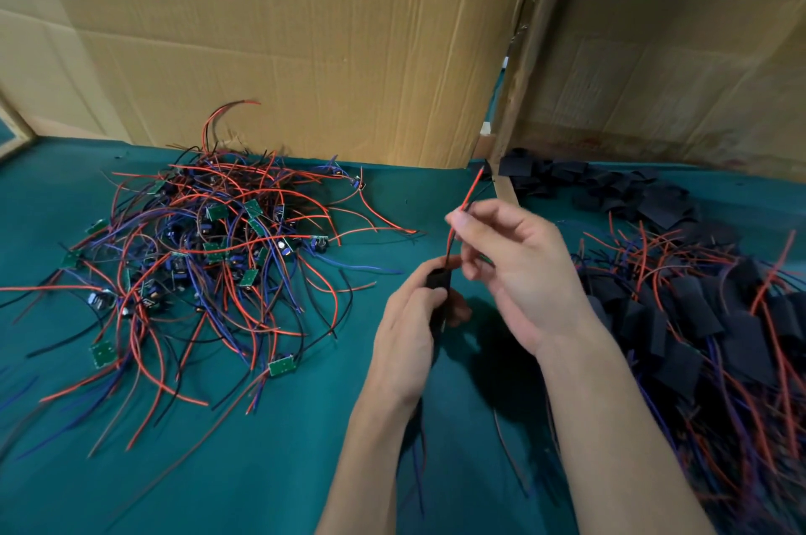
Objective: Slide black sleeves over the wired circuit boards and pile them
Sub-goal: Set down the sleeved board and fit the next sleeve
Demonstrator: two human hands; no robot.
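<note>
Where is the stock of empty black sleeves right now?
The empty black sleeves lie at the far right of the green table, against the cardboard box, just behind the pile of finished sleeved boards.

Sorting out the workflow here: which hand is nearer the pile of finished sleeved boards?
Right. The right hand hangs just beside the sleeved pile; the left hand is farther off, toward the bare boards.

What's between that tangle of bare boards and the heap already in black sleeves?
The head view shows both hands there: left hand holding a black sleeve, right hand pinching its red wire.
</note>
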